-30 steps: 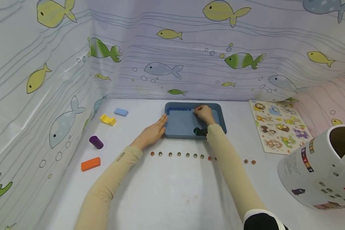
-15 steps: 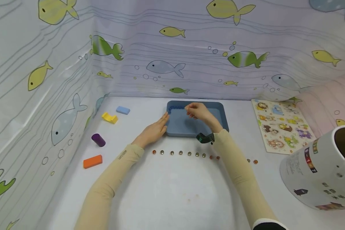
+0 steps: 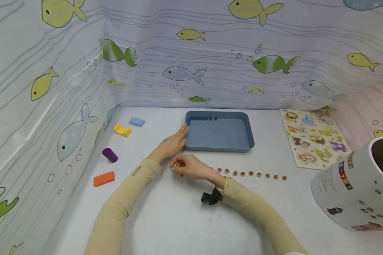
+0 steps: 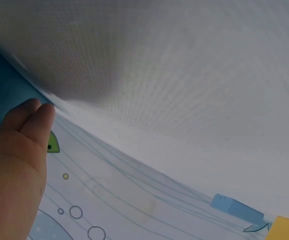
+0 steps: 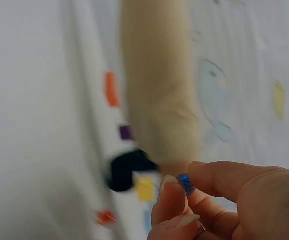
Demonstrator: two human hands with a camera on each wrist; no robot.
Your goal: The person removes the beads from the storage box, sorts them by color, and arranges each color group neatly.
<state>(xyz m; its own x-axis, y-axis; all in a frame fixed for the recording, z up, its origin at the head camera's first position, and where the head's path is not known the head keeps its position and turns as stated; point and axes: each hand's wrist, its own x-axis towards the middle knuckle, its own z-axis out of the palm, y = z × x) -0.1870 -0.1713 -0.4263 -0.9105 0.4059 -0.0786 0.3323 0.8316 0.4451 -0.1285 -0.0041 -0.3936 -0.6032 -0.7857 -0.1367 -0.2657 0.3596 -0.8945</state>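
Observation:
My left hand (image 3: 170, 144) lies with straight fingers against the left wall of a blue-grey tray (image 3: 220, 136); the left wrist view shows its fingertips (image 4: 45, 114) at the tray's edge. Inside the tray, several dark blue beads (image 3: 203, 118) line the back wall and bend round the back left corner. In front of the tray my right hand (image 3: 191, 166) is over the left end of a row of orange and gold beads (image 3: 251, 173), covering part of it. Its thumb and finger pinch a small blue bead (image 5: 187, 184) in the right wrist view.
On the left lie a light blue block (image 3: 137, 122), a yellow block (image 3: 122, 130), a purple cylinder (image 3: 110, 155) and an orange block (image 3: 104, 179). An animal picture board (image 3: 316, 138) and a large white tub (image 3: 338, 191) stand on the right. Fish-print cloth surrounds the table.
My right hand has left the tray's back wall and come forward and left to the bead row. One more blue bead shows at the right end of the blue line. The left hand stays put.

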